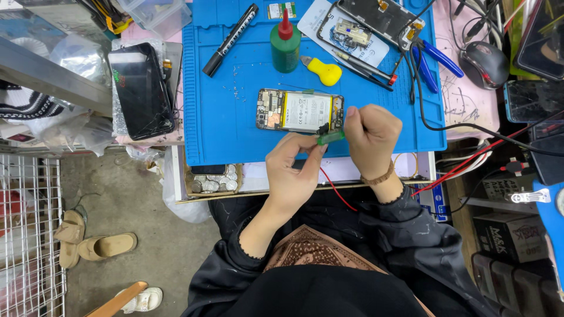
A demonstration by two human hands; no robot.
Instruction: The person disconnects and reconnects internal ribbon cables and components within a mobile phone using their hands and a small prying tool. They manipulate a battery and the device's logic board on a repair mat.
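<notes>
Green-handled tool is sitting pinched between both hands just above the near edge of the blue mat, its dark tip pointing toward the opened phone. The left hand is closing its fingers around the tool's near end, while the right hand is curling its fingers shut over the other end; a red wire is trailing down from between them. The opened phone, back cover off and pale battery showing, is lying at 12 o'clock from the hands. Farther up the tabletop, a green bottle with a red nozzle is standing at 11 o'clock, and a yellow pry tool is lying beside it. A cracked black phone is resting at 9 o'clock, off the mat.
</notes>
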